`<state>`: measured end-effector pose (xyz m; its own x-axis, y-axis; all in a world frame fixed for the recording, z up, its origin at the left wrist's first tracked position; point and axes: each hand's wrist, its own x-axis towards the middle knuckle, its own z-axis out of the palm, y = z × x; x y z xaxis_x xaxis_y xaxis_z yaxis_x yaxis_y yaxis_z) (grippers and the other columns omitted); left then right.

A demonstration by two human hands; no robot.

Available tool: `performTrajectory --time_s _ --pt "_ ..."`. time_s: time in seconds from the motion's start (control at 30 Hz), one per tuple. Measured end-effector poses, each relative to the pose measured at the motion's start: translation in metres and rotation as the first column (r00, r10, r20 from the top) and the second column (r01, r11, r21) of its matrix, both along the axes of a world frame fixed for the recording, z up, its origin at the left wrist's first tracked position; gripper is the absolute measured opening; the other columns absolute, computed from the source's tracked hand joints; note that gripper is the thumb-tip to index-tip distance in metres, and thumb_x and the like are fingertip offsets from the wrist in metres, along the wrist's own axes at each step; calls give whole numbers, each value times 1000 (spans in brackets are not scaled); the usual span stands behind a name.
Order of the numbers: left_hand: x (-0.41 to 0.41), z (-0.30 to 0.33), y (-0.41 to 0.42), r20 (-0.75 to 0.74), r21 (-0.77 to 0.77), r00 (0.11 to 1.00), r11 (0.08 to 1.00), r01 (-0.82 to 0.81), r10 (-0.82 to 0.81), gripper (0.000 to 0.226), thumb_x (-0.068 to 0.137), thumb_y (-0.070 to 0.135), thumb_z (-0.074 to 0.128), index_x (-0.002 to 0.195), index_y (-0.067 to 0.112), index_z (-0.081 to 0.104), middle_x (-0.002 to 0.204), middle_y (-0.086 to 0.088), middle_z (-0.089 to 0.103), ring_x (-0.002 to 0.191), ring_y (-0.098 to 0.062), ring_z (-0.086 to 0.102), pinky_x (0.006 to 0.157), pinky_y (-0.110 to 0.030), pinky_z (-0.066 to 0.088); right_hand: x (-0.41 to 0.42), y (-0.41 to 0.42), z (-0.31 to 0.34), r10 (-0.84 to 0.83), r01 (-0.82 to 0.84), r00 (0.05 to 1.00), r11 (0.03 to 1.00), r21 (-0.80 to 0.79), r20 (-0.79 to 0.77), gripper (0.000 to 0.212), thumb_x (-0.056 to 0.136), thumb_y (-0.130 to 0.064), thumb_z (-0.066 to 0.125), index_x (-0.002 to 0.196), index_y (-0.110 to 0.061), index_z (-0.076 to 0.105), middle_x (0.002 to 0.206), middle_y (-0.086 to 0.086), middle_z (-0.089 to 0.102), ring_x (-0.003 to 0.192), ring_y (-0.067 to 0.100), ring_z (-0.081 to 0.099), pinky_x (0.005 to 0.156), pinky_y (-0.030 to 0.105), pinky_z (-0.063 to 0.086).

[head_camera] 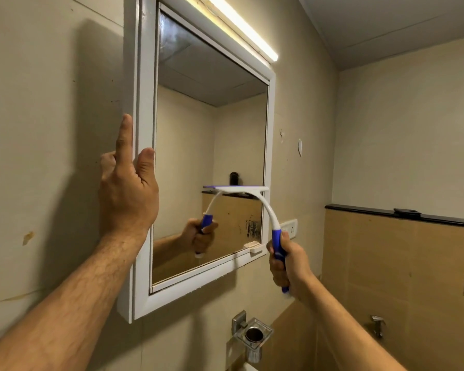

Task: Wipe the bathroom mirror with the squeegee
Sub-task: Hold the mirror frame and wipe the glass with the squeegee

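A white-framed bathroom mirror hangs on the beige wall. My right hand grips the blue handle of a white squeegee. Its blade lies flat against the glass in the lower right part, near the right frame edge. My left hand is braced against the left side of the mirror frame, fingers up along the outer edge and thumb on the front face. Smudges show on the glass at the top left and near the lower right corner. The mirror reflects the squeegee and my right hand.
A lit tube light runs along the mirror's top. A chrome holder is mounted below the mirror. A white wall socket sits right of the frame. A black ledge tops the tan tiles, with a tap lower right.
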<state>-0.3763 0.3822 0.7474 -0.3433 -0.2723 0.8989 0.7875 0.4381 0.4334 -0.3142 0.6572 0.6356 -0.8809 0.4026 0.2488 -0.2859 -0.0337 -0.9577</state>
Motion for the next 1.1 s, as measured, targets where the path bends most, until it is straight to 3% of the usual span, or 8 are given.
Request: performTrajectory --time_s 0.1,0.33,0.47,0.6,0.73,0.9,1.03,1.1 --pt "1 0 0 12 -3 1000 1000 -3 3 54 101 45 32 151 35 16 113 -19 51 80 -15 44 54 -13 24 -6 -10 14 29 -30 999 998 -46 -16 55 100 -55 29 68 -15 50 52 -1 38 39 10 28 36 18 27" --pt "1 -2 1 -3 8 1000 1000 -15 15 53 101 45 33 151 35 18 112 -18 52 81 -15 44 63 -25 35 0 -8 -49 39 -33 997 996 -80 72 55 100 -54 25 68 -16 48 51 -1 38 38 10 28 36 18 26" --pt "0 -3 1 -15 11 1000 1000 -27 27 54 101 46 33 151 35 18 118 -17 52 85 -14 44 66 -26 37 0 -9 -24 19 -20 1000 999 -39 -13 53 100 -54 27 72 -14 51 52 -2 39 39 11 28 36 20 26" --pt "-4 -12 4 -2 0 997 997 -80 80 55 100 50 30 151 37 13 114 -16 51 80 -17 47 56 -22 36 -3 -14 5 64 -70 996 993 -92 -67 47 99 -52 33 77 -14 51 50 -3 41 37 9 29 36 19 26" --pt "-1 -32 3 36 -14 995 996 -88 88 55 100 50 29 151 37 10 108 -17 50 78 -21 46 65 -36 49 -5 -16 -27 108 -103 993 987 -121 37 52 98 -57 30 69 -16 45 50 -3 39 38 10 28 38 20 26" --pt "7 -36 4 44 -16 994 995 -101 102 55 101 42 33 152 30 17 109 -19 52 81 -29 50 71 -36 43 7 -20 -69 86 -66 993 977 -204 86 43 100 -52 31 93 -12 44 52 -2 41 38 11 31 37 20 30" --pt "8 -37 5 42 -40 992 992 -120 122 55 102 38 36 152 26 18 114 -19 53 87 -32 53 73 -36 43 4 -25 -40 100 -104 994 972 -210 -32 41 99 -47 34 79 -13 44 53 0 43 39 12 31 38 20 28" --pt "7 -36 5 29 -40 991 991 -128 130 54 102 36 37 152 25 20 113 -20 53 87 -30 52 73 -37 44 -3 -24 -17 98 -122 985 978 -169 -143 31 100 -40 36 88 -12 45 55 2 46 40 14 33 38 21 29"
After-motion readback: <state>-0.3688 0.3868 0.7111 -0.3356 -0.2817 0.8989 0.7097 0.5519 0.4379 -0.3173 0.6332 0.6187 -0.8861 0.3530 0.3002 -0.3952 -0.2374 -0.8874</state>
